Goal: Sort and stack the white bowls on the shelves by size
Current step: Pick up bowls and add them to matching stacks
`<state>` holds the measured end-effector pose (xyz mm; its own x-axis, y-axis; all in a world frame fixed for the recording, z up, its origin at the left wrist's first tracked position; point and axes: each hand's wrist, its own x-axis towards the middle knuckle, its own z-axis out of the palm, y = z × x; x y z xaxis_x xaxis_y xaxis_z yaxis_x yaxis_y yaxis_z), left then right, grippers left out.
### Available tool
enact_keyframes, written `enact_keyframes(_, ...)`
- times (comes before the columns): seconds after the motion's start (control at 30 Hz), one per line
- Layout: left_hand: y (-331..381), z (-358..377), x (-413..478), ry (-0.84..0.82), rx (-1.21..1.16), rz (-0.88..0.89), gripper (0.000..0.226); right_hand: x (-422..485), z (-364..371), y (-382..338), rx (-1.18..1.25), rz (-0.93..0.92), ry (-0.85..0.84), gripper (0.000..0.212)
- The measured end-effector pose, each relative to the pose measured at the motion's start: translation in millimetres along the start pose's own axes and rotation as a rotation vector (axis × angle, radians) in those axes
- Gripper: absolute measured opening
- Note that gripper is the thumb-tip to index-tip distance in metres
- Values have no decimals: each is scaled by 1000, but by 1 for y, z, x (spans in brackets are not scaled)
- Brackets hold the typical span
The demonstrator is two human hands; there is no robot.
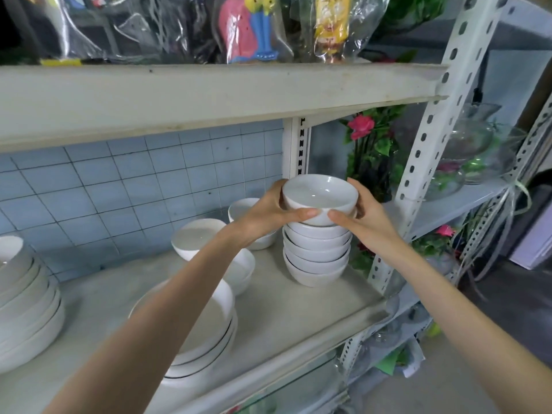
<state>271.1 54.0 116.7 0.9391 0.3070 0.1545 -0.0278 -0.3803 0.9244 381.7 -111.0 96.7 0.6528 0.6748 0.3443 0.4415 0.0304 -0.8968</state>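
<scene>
Both hands grip one small white bowl (319, 196) at the top of a stack of several small white bowls (316, 258) near the shelf's right end. My left hand (270, 215) clasps its left side and my right hand (363, 215) its right side, thumbs on the near wall. The held bowl rests on or just over the stack; I cannot tell which. Wide shallow bowls (203, 333) are stacked at the shelf front under my left forearm. Medium bowls (198, 237) stand behind them, and another small bowl (243, 206) sits behind my left hand.
A tall stack of large bowls (24, 303) stands at the far left of the shelf (298, 321). The upper shelf board (209, 94) hangs low overhead. A perforated metal upright (418, 174) edges the right side, with artificial flowers (369, 144) and glassware (469, 150) beyond.
</scene>
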Motion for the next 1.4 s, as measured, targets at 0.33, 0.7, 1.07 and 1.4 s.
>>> enact_keyframes(0.33, -6, 2, 1, -43, 34, 23, 44, -2, 2, 11, 27, -22, -27, 60)
enact_keyframes(0.7, -2, -28, -31, -141, 248, -143, 59, -15, 7, 6, -41, 9, 3, 105)
enact_keyframes(1.07, -53, -106, -98, 174, 212, -229, 25, -64, 90, -22, -58, -346, -53, 29)
enact_keyframes(1.4, -115, -138, -130, 169, 119, -364, 21, -41, 145, 34, 43, 105, -242, 55)
